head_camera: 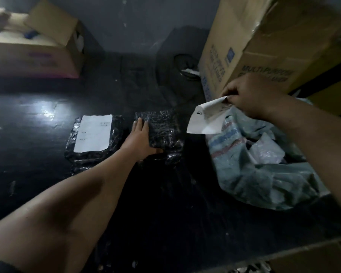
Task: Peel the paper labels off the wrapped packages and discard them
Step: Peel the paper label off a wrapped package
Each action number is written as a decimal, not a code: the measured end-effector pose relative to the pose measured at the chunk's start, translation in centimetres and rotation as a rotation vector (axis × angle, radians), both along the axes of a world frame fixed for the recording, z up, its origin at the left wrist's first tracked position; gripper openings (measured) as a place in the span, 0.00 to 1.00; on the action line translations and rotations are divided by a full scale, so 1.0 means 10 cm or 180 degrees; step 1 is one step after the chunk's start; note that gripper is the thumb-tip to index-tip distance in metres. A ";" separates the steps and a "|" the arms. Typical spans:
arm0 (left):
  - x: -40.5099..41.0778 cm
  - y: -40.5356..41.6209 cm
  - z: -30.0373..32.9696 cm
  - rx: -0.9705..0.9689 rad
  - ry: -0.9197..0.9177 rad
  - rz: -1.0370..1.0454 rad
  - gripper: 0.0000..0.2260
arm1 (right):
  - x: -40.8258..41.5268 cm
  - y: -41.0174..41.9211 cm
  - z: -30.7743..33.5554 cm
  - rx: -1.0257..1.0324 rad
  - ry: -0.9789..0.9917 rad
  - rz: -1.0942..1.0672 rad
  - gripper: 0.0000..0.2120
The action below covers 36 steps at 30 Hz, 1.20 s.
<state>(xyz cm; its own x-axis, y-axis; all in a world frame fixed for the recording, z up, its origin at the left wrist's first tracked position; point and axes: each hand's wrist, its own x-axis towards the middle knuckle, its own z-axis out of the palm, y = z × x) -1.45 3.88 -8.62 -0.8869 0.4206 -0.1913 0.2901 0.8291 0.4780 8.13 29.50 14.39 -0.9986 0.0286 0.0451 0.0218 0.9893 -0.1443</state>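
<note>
A: Status on your hands?

B: Your right hand (pixel 250 95) is curled, pinching the top edge of a peeled paper label (pixel 205 119). The label hangs free above the grey-blue plastic bag (pixel 264 174) at the right of the table. Your left hand (pixel 140 138) lies flat with fingers straight, pressing on the bare wrapped package (pixel 163 134); nothing is gripped.

A: Other packages?

B: One more, the labelled package (pixel 77 152), just beside the bare one on its left. Its white label (pixel 94 133) is on and flat.

A: Surroundings?

B: Both packages lie on the dark glossy table (pixel 37 184). Printed cardboard box (pixel 254 46) stands behind the bag, open cardboard box (pixel 37 46) at far left.
</note>
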 end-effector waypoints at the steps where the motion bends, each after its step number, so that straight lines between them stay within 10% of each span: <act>1: 0.02 0.05 0.06 -0.0134 0.0163 -0.0091 0.60 | 0.04 0.11 0.04 0.0024 0.0023 -0.0067 0.08; 12: 0.77 1.85 0.63 0.0441 0.0736 -0.0573 0.38 | 0.61 1.38 0.20 0.0411 0.0067 -0.0754 0.13; 36: 1.27 2.84 0.58 0.0288 0.0220 -0.0223 0.41 | 0.96 2.47 0.31 0.0223 0.0054 -0.0857 0.10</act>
<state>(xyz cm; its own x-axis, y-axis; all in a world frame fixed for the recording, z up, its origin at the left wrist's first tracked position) 11.23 32.30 -2.83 -0.8645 0.4947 -0.0891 0.3807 0.7600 0.5267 17.69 54.16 17.48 -0.9545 0.2890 0.0729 0.2834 0.9558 -0.0783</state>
